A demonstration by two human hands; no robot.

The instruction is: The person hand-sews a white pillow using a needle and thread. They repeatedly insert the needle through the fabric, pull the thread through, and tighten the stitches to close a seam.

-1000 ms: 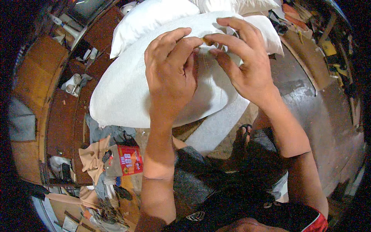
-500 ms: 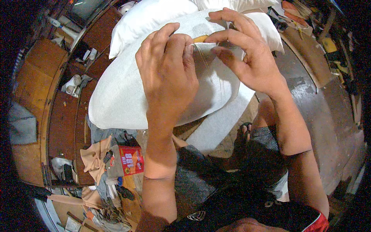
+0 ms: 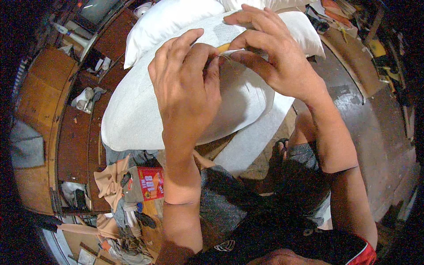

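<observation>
A large white fabric cushion (image 3: 132, 112) lies before me, with a narrow yellow patch (image 3: 223, 47) showing at its upper part between my fingers. My left hand (image 3: 187, 75) is closed in a pinch at the cushion's fabric edge, left of the yellow patch; its fingertips partly hide what they grip. Thin pale thread (image 3: 228, 57) runs between the two hands. Across from it my right hand (image 3: 276, 53) bends its index finger and thumb toward each other at the thread, the other fingers raised. Whether a needle is there I cannot tell.
More white pillows (image 3: 170, 22) lie behind the cushion. A pale cloth strip (image 3: 251, 145) hangs below it. Brown wooden shelving (image 3: 73, 141) stands at the left, with a red packet (image 3: 151, 183) and crumpled cloth (image 3: 110, 179) near it. Brown floor (image 3: 371, 137) spreads at the right.
My right hand has shifted left and slightly up, its thumb and index finger now close beside the left fingertips. The left hand has moved slightly left. The strands no longer hang down the cushion.
</observation>
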